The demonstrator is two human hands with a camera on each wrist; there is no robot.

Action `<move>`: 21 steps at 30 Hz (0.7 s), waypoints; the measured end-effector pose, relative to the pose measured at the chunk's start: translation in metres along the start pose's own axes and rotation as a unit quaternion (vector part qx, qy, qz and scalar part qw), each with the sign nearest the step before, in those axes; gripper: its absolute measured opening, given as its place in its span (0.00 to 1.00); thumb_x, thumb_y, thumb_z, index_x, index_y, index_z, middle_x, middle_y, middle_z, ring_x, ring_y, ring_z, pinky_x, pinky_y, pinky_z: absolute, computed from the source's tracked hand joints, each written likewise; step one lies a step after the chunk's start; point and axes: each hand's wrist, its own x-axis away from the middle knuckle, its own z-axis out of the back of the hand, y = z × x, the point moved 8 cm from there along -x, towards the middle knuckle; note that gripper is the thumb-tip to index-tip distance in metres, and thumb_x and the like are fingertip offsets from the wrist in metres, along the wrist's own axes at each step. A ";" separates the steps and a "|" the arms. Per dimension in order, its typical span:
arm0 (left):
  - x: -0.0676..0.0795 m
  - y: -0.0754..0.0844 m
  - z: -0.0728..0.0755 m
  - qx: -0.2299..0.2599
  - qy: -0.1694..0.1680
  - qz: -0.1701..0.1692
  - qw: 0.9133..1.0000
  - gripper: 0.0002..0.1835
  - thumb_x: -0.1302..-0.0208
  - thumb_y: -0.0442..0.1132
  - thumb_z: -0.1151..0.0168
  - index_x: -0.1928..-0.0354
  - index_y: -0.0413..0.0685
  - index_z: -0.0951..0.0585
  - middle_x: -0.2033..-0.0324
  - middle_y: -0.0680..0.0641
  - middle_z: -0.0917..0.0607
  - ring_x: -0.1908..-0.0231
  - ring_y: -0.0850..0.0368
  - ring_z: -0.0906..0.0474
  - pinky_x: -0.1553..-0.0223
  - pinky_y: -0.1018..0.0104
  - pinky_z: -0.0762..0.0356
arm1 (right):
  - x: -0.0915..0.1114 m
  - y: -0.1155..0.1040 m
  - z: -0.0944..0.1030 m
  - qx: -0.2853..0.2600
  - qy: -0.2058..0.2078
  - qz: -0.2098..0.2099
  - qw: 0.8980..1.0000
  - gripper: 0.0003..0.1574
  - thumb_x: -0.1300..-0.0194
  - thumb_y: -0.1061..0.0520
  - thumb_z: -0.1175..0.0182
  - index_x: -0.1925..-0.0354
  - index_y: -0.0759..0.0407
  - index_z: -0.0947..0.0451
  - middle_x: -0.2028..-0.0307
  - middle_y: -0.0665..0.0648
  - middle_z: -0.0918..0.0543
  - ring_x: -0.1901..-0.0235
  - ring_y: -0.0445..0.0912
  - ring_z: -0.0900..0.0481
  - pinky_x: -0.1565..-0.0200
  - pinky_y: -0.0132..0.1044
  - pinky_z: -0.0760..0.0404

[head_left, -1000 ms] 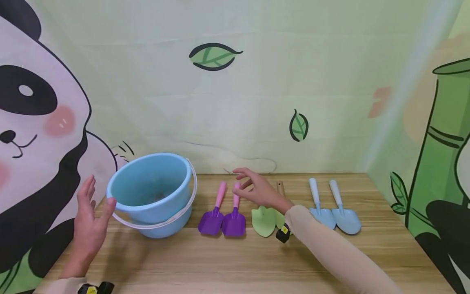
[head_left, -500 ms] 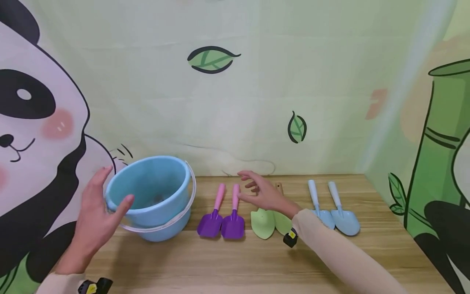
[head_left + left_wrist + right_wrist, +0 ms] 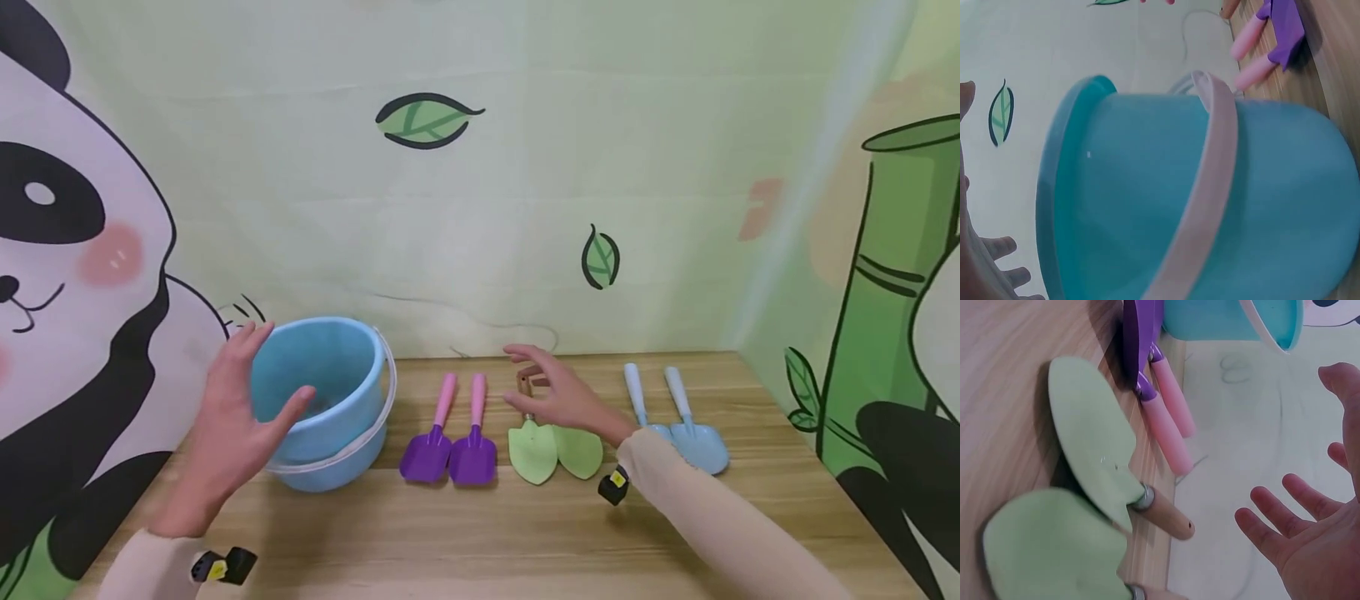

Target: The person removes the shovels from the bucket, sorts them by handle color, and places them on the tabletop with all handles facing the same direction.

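Note:
A light blue bucket (image 3: 330, 450) with a white handle (image 3: 1200, 206) stands at the left of the table. My left hand (image 3: 236, 408), fingers spread, overlaps its rim in the head view; the left wrist view shows a gap between fingers and rim. Over the wooden handles of two green shovels (image 3: 533, 457) hovers my right hand (image 3: 558, 392), loosely bent and holding nothing. In the right wrist view, the green shovel (image 3: 1088, 431) lies below the spread fingers (image 3: 1266, 525). Left of the green pair lie two purple shovels (image 3: 473, 458) with pink handles.
Two pale blue shovels (image 3: 701, 446) lie on the right, one partly hidden by my right forearm. The wooden table (image 3: 450, 542) meets a printed cloth backdrop (image 3: 487, 208) along its far edge. A panda is printed at the left, bamboo at the right.
My left hand has moved right, across the bucket's near left rim in the head view. My right hand has shifted right, from the purple shovels' handles to the green shovels. The shovels stay put.

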 end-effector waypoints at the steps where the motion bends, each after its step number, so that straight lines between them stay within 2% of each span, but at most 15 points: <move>1: -0.001 0.002 -0.003 0.004 -0.003 -0.002 1.000 0.50 0.41 0.46 0.25 0.20 0.64 0.41 0.21 0.43 0.44 0.23 0.37 0.51 0.37 0.17 0.47 | 0.002 0.000 0.002 0.000 0.001 0.003 1.000 0.46 0.33 0.47 0.30 0.24 0.48 0.39 0.31 0.61 0.29 0.38 0.64 0.25 0.37 0.63 0.26; 8: -0.008 0.018 -0.024 0.004 -0.021 -0.021 1.000 0.50 0.40 0.50 0.26 0.20 0.66 0.42 0.21 0.42 0.44 0.24 0.35 0.49 0.38 0.18 0.44 | 0.017 0.007 0.016 0.023 0.021 -0.012 0.999 0.47 0.33 0.48 0.30 0.23 0.48 0.39 0.29 0.58 0.30 0.37 0.61 0.25 0.37 0.58 0.24; 14: -0.014 0.029 -0.039 -0.003 -0.027 -0.039 0.999 0.49 0.41 0.53 0.26 0.20 0.68 0.42 0.20 0.44 0.45 0.24 0.36 0.48 0.37 0.20 0.43 | 0.028 0.013 0.026 0.035 0.031 -0.014 0.999 0.45 0.32 0.46 0.31 0.24 0.48 0.39 0.30 0.59 0.29 0.36 0.61 0.25 0.36 0.61 0.26; 21: -0.016 0.047 -0.054 -0.007 -0.023 -0.090 0.996 0.50 0.43 0.53 0.26 0.21 0.63 0.40 0.21 0.44 0.43 0.24 0.35 0.47 0.35 0.23 0.42 | 0.044 0.017 0.041 0.044 0.041 -0.016 0.998 0.45 0.32 0.49 0.30 0.24 0.48 0.38 0.29 0.60 0.30 0.35 0.65 0.27 0.35 0.63 0.28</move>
